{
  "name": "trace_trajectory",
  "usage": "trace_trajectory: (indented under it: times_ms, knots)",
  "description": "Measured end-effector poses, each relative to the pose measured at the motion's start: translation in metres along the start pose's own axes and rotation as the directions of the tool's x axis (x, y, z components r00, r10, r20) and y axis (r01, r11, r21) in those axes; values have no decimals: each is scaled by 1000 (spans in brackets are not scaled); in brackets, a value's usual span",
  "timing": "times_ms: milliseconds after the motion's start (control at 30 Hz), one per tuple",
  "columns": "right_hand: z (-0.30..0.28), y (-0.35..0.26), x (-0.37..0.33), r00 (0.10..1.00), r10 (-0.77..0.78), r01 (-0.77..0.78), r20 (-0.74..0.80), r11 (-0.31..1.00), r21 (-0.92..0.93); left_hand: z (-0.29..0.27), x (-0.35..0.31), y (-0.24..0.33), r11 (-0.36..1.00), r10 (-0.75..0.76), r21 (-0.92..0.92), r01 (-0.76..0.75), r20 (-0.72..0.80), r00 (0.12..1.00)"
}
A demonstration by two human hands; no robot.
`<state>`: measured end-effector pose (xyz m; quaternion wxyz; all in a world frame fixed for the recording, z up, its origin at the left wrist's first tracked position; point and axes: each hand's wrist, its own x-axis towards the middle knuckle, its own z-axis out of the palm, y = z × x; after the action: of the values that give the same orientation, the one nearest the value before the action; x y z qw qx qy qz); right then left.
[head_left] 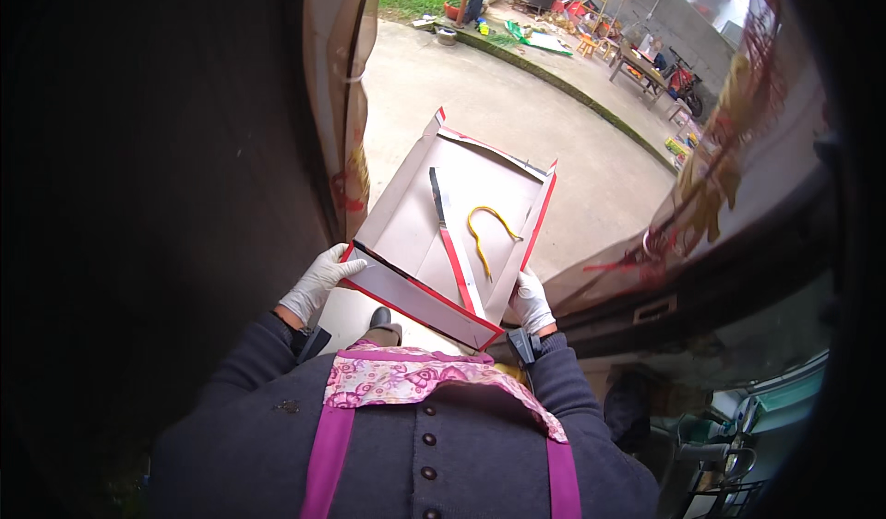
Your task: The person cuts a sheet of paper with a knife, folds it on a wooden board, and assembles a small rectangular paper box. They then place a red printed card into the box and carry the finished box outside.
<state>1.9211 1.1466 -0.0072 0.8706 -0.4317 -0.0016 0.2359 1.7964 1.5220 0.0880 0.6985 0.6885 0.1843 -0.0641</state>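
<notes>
Outdoors, both gloved hands gripped a shallow cardboard box (pixel 406 214), held level in front of the chest. Left hand (pixel 318 282) closed on the box's near left corner, fingers over the red-edged rim. Right hand (pixel 530 301) clasped the near right corner from outside. Box looked light, thin-walled, likely to flex; best taken at corners or under the base. Inside the box: long knife (pixel 448 238) lying lengthwise, mid-floor; yellow cord (pixel 487 230) curled just right of the knife, both loose. Beyond the box, concrete yard (pixel 517 104).
</notes>
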Motion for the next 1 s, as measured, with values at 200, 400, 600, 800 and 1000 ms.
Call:
trace_trajectory:
  times_ms: [200,400,600,800,1000]
  knots:
    - [-44,-86,129,993,-3,2,-114,1000,-11,57,170,54,990,142,31,-141,-54,988]
    - [-89,-105,131,998,66,-65,-9,994,89,110,192,15,967,248,-23,-255,-169,954]
    - [-74,-97,95,910,346,-327,229,938,-119,93,128,-34,959,188,-139,-247,-339,922]
    - [-81,-83,76,844,385,-313,374,919,-238,100,108,-49,959,238,-43,-279,-405,883]
    - [-132,-116,143,819,480,-485,316,872,-67,140,156,-24,997,43,-53,-61,-293,955]
